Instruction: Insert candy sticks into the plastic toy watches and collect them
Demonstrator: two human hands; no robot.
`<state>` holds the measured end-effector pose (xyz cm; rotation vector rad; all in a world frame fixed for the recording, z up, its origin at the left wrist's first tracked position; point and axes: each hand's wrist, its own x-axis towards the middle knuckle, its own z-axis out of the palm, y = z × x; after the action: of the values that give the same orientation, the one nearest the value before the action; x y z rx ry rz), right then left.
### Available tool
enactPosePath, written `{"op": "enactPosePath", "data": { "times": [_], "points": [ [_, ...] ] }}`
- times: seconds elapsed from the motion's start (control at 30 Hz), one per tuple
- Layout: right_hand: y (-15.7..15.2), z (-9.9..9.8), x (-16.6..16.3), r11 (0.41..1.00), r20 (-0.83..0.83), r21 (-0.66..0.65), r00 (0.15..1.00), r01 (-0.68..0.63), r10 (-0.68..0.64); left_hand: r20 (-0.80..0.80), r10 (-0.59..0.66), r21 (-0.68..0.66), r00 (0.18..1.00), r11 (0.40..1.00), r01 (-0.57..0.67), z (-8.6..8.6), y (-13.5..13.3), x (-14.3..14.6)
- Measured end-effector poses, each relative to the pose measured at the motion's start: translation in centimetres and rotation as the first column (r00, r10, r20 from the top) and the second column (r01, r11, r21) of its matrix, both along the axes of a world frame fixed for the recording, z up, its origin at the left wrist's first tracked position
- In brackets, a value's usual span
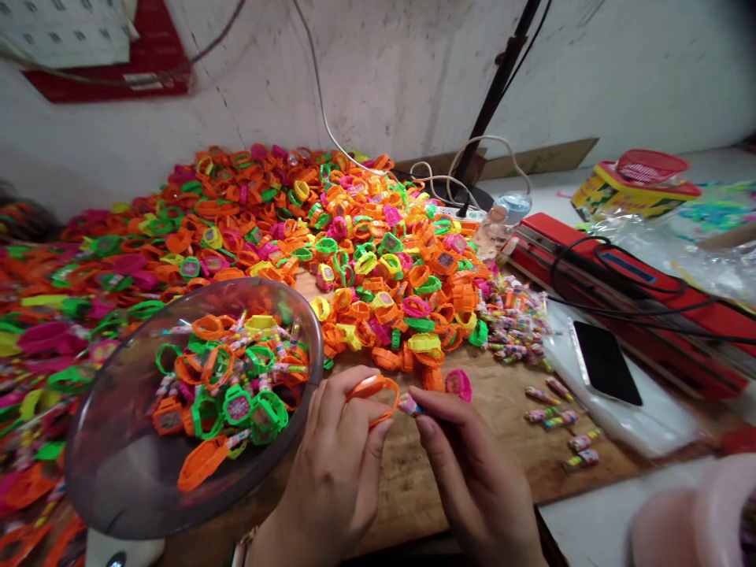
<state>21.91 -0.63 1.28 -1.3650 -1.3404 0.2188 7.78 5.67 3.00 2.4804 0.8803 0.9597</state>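
My left hand (334, 457) grips an orange toy watch (378, 387), whose looped strap faces right. Between the thumb and forefinger of my right hand (472, 465) is a small wrapped candy roll (409, 405), its end close to the strap; whether they touch I cannot tell. A pink toy watch (458, 384) lies just beyond my right fingers. Left of my hands, a clear plastic bowl (127, 472) holds several green, orange and yellow watches with candy rolls among them.
A large heap of toy watches (248, 201) covers the table's back and left. Candy rolls (513, 315) are piled to the right, with several loose ones nearer. Farther right are a phone (605, 362) on plastic bags, a red sealing machine (626, 276) with black cables, and a pink container (691, 512).
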Motion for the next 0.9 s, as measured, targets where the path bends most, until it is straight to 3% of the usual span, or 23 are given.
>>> {"op": "enactPosePath", "data": {
  "times": [0.13, 0.3, 0.37, 0.5, 0.57, 0.63, 0.7, 0.73, 0.77, 0.8, 0.87, 0.9],
  "points": [
    [0.0, -0.3, 0.1, 0.998, 0.247, 0.053, 0.968, 0.033, -0.045, 0.011, -0.004, 0.001, 1.000, 1.000, 0.004, 0.1, -0.1, 0.1],
    [-0.3, -0.7, -0.6, 0.992, 0.613, 0.100, 0.781, 0.076, -0.122, 0.056, 0.029, -0.115, 0.998, 0.993, -0.022, 0.2, -0.5, -0.2],
    [-0.5, -1.4, -1.6, 0.993, 0.661, 0.088, 0.741, 0.079, -0.117, 0.064, 0.064, -0.176, 0.996, 0.983, -0.052, -0.2, -0.6, -0.3],
    [0.0, -3.1, -4.1, 0.985, 0.646, 0.045, 0.747, 0.167, -0.156, 0.012, 0.123, -0.211, 0.992, 0.970, -0.118, -1.5, -0.1, -0.8],
    [0.8, -3.6, -3.9, 0.994, 0.621, -0.026, 0.781, 0.102, -0.064, -0.044, 0.179, -0.124, 0.983, 0.975, -0.184, -1.8, 0.6, -1.6],
    [1.6, -3.9, -1.7, 0.995, 0.589, -0.095, 0.807, 0.014, 0.045, -0.088, 0.311, 0.058, 0.946, 0.950, -0.307, -1.4, 1.7, -2.7],
    [1.7, -4.4, 2.4, 0.984, 0.604, -0.152, 0.797, 0.097, 0.015, -0.095, 0.514, 0.276, 0.853, 0.837, -0.473, -0.6, 2.6, -3.5],
    [1.3, -4.9, 4.9, 0.951, 0.654, -0.178, 0.753, 0.254, -0.078, -0.081, 0.601, 0.364, 0.795, 0.761, -0.538, -0.3, 2.9, -3.6],
    [0.6, -5.6, 7.6, 0.865, 0.723, -0.237, 0.675, 0.443, -0.147, -0.071, 0.658, 0.424, 0.750, 0.701, -0.574, -0.2, 3.1, -3.4],
    [-0.4, -6.6, 10.1, 0.757, 0.798, -0.278, 0.581, 0.591, -0.161, -0.077, 0.673, 0.456, 0.736, 0.680, -0.574, -0.3, 3.2, -2.9],
    [-2.9, -9.1, 14.5, 0.600, 0.868, -0.336, 0.487, 0.726, -0.103, -0.144, 0.588, 0.445, 0.796, 0.757, -0.479, -1.4, 3.5, -0.9],
    [-4.1, -10.5, 16.2, 0.572, 0.865, -0.349, 0.490, 0.742, -0.108, -0.201, 0.498, 0.400, 0.843, 0.828, -0.394, -2.3, 3.8, 0.4]
  ]
}}
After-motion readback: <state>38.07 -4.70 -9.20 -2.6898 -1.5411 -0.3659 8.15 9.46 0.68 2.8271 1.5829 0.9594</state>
